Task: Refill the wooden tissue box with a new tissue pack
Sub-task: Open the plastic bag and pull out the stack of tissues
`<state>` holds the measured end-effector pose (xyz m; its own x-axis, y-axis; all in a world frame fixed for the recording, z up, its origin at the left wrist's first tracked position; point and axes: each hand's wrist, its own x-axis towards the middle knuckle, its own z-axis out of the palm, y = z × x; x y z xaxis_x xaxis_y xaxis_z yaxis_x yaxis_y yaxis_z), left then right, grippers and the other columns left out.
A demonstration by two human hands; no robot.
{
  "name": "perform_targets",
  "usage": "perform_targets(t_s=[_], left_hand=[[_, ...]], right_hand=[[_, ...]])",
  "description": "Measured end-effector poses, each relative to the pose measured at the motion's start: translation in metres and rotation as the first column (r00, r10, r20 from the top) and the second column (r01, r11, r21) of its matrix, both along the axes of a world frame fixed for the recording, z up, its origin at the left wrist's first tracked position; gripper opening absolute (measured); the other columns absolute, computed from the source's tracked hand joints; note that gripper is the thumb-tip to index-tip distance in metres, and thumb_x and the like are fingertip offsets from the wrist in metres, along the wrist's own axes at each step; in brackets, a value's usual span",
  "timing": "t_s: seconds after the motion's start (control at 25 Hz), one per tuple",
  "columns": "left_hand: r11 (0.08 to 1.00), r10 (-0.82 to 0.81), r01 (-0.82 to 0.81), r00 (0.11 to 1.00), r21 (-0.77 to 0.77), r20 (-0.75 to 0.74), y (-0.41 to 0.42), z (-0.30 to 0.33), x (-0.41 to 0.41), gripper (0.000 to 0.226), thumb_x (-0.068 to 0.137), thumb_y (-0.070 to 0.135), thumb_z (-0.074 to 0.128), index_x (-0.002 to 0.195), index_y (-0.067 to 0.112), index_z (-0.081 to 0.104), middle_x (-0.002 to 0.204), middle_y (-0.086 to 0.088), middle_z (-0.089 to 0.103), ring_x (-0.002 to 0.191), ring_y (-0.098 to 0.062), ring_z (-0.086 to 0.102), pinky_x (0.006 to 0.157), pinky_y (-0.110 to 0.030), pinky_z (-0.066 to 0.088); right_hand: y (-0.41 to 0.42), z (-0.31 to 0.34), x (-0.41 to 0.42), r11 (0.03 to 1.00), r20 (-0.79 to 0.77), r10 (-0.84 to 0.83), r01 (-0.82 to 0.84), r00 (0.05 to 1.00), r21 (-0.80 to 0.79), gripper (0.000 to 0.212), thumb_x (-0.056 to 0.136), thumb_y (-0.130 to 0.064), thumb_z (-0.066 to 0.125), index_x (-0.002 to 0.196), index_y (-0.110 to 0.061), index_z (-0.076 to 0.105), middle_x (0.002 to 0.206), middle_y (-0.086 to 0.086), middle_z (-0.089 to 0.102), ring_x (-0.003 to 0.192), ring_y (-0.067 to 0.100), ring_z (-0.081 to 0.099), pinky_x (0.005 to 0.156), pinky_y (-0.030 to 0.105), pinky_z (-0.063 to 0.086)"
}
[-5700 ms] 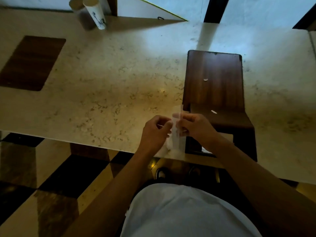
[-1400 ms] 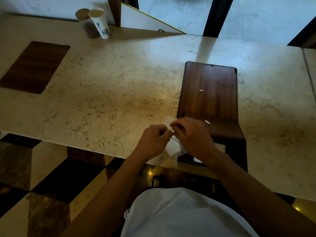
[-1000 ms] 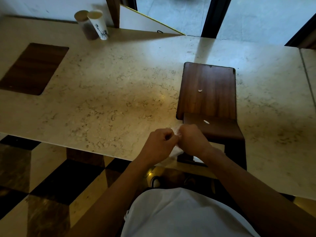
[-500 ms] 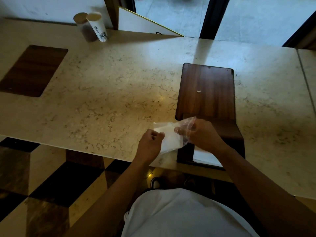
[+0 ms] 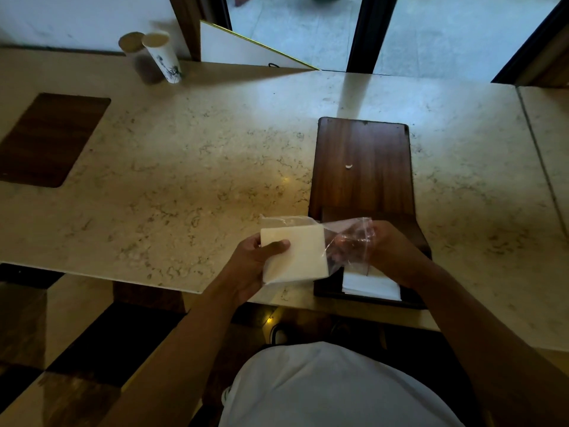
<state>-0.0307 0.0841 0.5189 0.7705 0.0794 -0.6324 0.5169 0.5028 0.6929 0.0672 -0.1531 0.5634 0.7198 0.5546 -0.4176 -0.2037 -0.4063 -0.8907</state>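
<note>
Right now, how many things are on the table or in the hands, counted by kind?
Paper cups: 2
Wooden tissue box: 1
Tissue stacks: 2, one held, one in the box
Clear plastic wrapper: 1
White card: 1
Total: 7

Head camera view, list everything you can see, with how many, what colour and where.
tissue stack: one, white, in the left hand
plastic wrapper: one, clear, in the right hand
wooden tissue box: one, dark brown, counter right, lid slid back
tissues: some, white, inside the box's near end
paper cups: two, far left
counter: one, beige marble
left hand: grips the stack
right hand: pinches the wrapper
</note>
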Motion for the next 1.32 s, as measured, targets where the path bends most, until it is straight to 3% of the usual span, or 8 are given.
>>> perform_targets(t_s=[0.24, 0.44, 0.56, 0.64, 0.8, 1.04, 1.24, 1.32], left_hand=[[0.995, 0.023, -0.015, 0.996, -0.099, 0.085, 0.000, -0.004, 0.001, 0.044, 0.079, 0.007, 0.077, 0.122, 0.006, 0.066, 0.116, -0.018, 0.074, 0.101, -0.030, 0.073, 0.072, -0.042, 0.061], [0.993, -0.012, 0.024, 0.995, -0.116, 0.100, 0.003, -0.007, 0.001, 0.033, 0.079, 0.011, 0.076, 0.111, 0.014, 0.074, 0.114, -0.016, 0.075, 0.101, -0.030, 0.073, 0.072, -0.043, 0.062], [0.995, -0.037, 0.045, 0.996, -0.093, 0.084, 0.002, -0.007, 0.000, 0.045, 0.080, 0.011, 0.075, 0.124, 0.010, 0.066, 0.121, -0.019, 0.071, 0.108, -0.035, 0.070, 0.081, -0.049, 0.061], [0.995, -0.056, 0.062, 0.995, -0.080, 0.079, 0.001, -0.006, 0.001, 0.049, 0.080, 0.009, 0.074, 0.128, 0.006, 0.062, 0.122, -0.020, 0.071, 0.109, -0.036, 0.069, 0.081, -0.048, 0.061], [0.996, -0.053, 0.058, 0.996, -0.063, 0.073, -0.003, -0.008, 0.000, 0.051, 0.079, 0.008, 0.075, 0.128, 0.004, 0.061, 0.121, -0.021, 0.071, 0.107, -0.035, 0.071, 0.077, -0.043, 0.062], [0.998, -0.058, 0.056, 0.996, 0.040, 0.060, -0.002, -0.016, 0.000, 0.052, 0.082, 0.009, 0.075, 0.130, 0.002, 0.059, 0.123, -0.022, 0.070, 0.113, -0.040, 0.067, 0.093, -0.054, 0.056], [1.000, 0.006, -0.006, 0.999, 0.012, 0.045, 0.002, -0.018, 0.000, 0.057, 0.072, 0.014, 0.083, 0.124, 0.003, 0.064, 0.118, -0.020, 0.073, 0.109, -0.037, 0.070, 0.089, -0.054, 0.057], [0.999, 0.027, -0.026, 0.999, -0.018, 0.044, 0.006, -0.020, -0.001, 0.056, 0.072, 0.013, 0.083, 0.124, 0.001, 0.064, 0.118, -0.021, 0.073, 0.109, -0.037, 0.070, 0.083, -0.055, 0.059]], right_hand=[[-0.005, -0.007, 0.001, 1.000, 0.049, 0.021, -0.022, 0.999, 0.020, 0.018, 0.091, -0.004, 0.066, 0.104, 0.007, 0.070, 0.101, 0.026, 0.073, 0.095, 0.039, 0.071, 0.091, 0.055, 0.055], [-0.003, -0.009, 0.004, 0.999, -0.070, 0.037, -0.035, 0.997, 0.034, 0.015, 0.096, 0.002, 0.054, 0.098, -0.002, 0.069, 0.092, 0.020, 0.071, 0.075, 0.015, 0.072, 0.070, 0.024, 0.059], [0.004, -0.010, 0.005, 0.998, -0.142, 0.066, -0.063, 0.988, 0.025, 0.012, 0.094, -0.001, 0.058, 0.100, -0.004, 0.069, 0.094, 0.016, 0.071, 0.081, 0.016, 0.074, 0.071, 0.024, 0.059], [0.012, -0.011, 0.004, 0.999, -0.214, 0.051, -0.053, 0.975, 0.001, 0.023, 0.086, -0.011, 0.069, 0.106, 0.000, 0.068, 0.101, 0.021, 0.071, 0.088, 0.026, 0.072, 0.073, 0.030, 0.060], [0.023, -0.016, 0.002, 0.998, -0.291, 0.036, -0.019, 0.956, 0.060, 0.044, 0.055, -0.034, 0.079, 0.095, -0.019, 0.068, 0.080, 0.001, 0.077, 0.071, 0.011, 0.075, 0.059, 0.022, 0.059], [0.031, -0.030, -0.001, 0.999, -0.231, 0.010, 0.000, 0.973, 0.044, 0.033, 0.080, -0.010, 0.079, 0.110, -0.018, 0.069, 0.089, -0.001, 0.079, 0.077, 0.011, 0.076, 0.061, 0.021, 0.059], [0.033, -0.033, 0.001, 0.999, -0.191, -0.029, 0.033, 0.981, 0.020, 0.017, 0.085, -0.012, 0.076, 0.099, -0.020, 0.070, 0.064, -0.005, 0.075, 0.047, 0.001, 0.066, 0.041, 0.013, 0.048], [0.032, -0.037, 0.005, 0.998, -0.177, -0.065, 0.066, 0.982, -0.002, 0.020, 0.084, -0.010, 0.077, 0.103, -0.013, 0.069, 0.069, -0.004, 0.076, 0.055, 0.001, 0.069, 0.046, 0.013, 0.050]])
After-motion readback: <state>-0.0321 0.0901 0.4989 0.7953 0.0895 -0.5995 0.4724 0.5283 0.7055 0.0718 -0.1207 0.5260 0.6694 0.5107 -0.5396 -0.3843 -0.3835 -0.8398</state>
